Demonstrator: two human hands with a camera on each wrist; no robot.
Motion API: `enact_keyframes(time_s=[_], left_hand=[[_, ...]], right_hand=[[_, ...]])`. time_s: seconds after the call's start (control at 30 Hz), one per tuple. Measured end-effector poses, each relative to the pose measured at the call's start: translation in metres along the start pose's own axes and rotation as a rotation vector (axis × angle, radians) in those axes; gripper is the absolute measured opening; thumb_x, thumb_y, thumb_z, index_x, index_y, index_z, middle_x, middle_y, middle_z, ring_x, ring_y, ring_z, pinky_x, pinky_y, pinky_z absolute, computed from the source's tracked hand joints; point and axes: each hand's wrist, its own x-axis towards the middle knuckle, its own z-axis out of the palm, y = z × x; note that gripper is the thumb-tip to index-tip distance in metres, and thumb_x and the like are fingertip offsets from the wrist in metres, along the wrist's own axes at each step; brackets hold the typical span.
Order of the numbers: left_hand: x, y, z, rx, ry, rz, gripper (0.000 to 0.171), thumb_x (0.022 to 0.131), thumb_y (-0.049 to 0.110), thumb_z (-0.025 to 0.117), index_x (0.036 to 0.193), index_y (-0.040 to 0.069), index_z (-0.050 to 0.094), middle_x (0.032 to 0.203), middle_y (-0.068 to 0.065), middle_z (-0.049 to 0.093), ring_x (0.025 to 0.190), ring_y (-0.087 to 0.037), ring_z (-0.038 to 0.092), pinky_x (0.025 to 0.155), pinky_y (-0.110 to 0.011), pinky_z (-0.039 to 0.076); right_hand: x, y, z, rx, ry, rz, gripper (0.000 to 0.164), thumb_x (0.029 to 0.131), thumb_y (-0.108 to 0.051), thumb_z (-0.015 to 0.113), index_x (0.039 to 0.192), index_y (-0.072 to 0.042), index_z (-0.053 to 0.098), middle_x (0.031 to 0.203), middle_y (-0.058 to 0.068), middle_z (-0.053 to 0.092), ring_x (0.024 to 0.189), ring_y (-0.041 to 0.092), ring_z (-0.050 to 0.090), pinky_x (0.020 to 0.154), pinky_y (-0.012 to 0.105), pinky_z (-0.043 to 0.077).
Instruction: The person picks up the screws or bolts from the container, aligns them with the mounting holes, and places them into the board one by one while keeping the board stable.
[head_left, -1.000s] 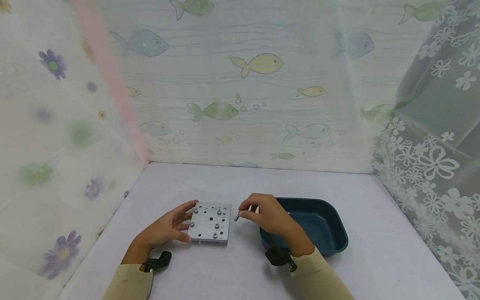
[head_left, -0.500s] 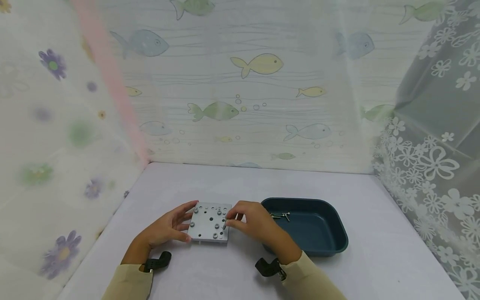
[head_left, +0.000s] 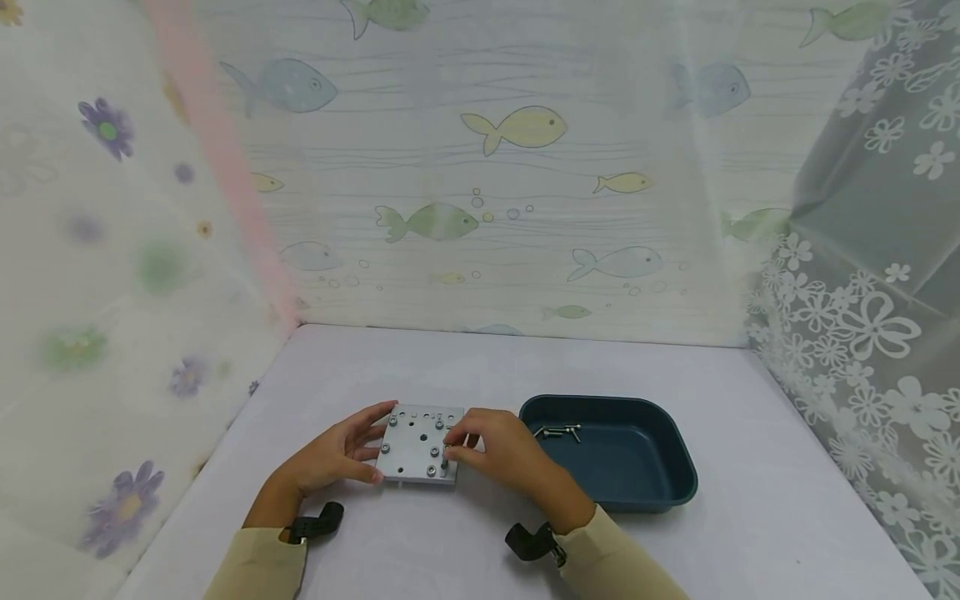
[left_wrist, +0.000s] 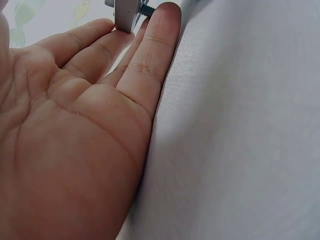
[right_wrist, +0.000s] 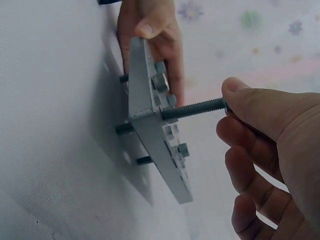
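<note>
A square silver metal plate (head_left: pixel 408 460) with several holes stands slightly above the table on the bolts passing through it. Socket-head bolts (head_left: pixel 434 452) sit in several of its holes, and their threaded ends (right_wrist: pixel 125 128) stick out underneath. My left hand (head_left: pixel 330 457) holds the plate's left side, thumb at the near corner and fingers toward the far one. In the left wrist view a fingertip lies beside a bolt thread (left_wrist: pixel 146 10) under the plate. My right hand (head_left: pixel 506 450) pinches another bolt (right_wrist: pixel 195 109) by its head, its threaded tip at a hole near the plate's right front corner.
A dark blue tray (head_left: pixel 678 467) stands right of the plate, behind the right forearm. Several loose bolts (head_left: pixel 555 432) lie in its left part. White cloth covers the table (head_left: pixel 757 500). Patterned curtains (head_left: pixel 420 275) hang at the back and both sides.
My right hand has moved left from beside the tray to the plate, bringing its bolt to a hole near the right front corner. The left hand and plate stay put.
</note>
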Motion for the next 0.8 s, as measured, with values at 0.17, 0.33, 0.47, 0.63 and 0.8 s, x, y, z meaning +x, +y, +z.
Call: enact_keyframes(time_s=[0.17, 0.33, 0.47, 0.63, 0.8], left_hand=[[0.0001, 0.0005, 0.0003, 0.003, 0.003, -0.001, 0.119, 0.072, -0.004, 0.089, 0.166, 0.02, 0.02, 0.17, -0.014, 0.025, 0.147, -0.04, 0.045, 0.105, -0.03, 0.055], [-0.0005, 0.0012, 0.0007, 0.002, 0.009, -0.005, 0.119, 0.072, -0.004, 0.09, 0.166, 0.02, 0.021, 0.17, -0.014, 0.025, 0.147, -0.041, 0.044, 0.104, -0.03, 0.055], [-0.0008, 0.0017, 0.001, 0.004, 0.017, -0.012, 0.118, 0.072, -0.003, 0.09, 0.166, 0.021, 0.022, 0.17, -0.014, 0.026, 0.149, -0.041, 0.041, 0.104, -0.029, 0.054], [-0.0007, 0.0003, 0.0005, -0.003, 0.012, -0.013, 0.118, 0.072, -0.003, 0.089, 0.166, 0.021, 0.022, 0.17, -0.014, 0.026, 0.148, -0.04, 0.042, 0.104, -0.029, 0.055], [0.0, -0.0005, -0.0001, -0.006, 0.007, -0.008, 0.118, 0.072, -0.004, 0.089, 0.166, 0.02, 0.021, 0.169, -0.015, 0.026, 0.146, -0.04, 0.045, 0.104, -0.03, 0.055]], right_hand=[[0.0004, -0.0018, 0.0012, -0.01, 0.002, -0.001, 0.017, 0.092, -0.035, 0.08, 0.105, -0.025, 0.08, 0.091, -0.018, 0.068, 0.081, -0.004, 0.06, 0.067, 0.015, 0.049], [0.0002, -0.003, 0.001, -0.025, -0.003, -0.012, 0.016, 0.09, -0.036, 0.081, 0.103, -0.026, 0.08, 0.088, -0.019, 0.067, 0.079, -0.005, 0.058, 0.067, 0.015, 0.048], [0.0001, -0.0038, 0.0006, -0.039, -0.016, -0.02, 0.014, 0.09, -0.037, 0.081, 0.101, -0.028, 0.079, 0.087, -0.02, 0.065, 0.078, 0.0, 0.059, 0.066, 0.016, 0.046], [-0.0001, -0.0053, 0.0014, -0.048, -0.026, -0.011, 0.012, 0.09, -0.038, 0.08, 0.099, -0.03, 0.079, 0.088, -0.021, 0.065, 0.079, 0.003, 0.06, 0.067, 0.017, 0.046], [-0.0005, -0.0061, 0.0036, -0.058, -0.026, 0.02, 0.011, 0.09, -0.038, 0.081, 0.099, -0.031, 0.08, 0.09, -0.023, 0.066, 0.081, 0.003, 0.058, 0.069, 0.018, 0.046]])
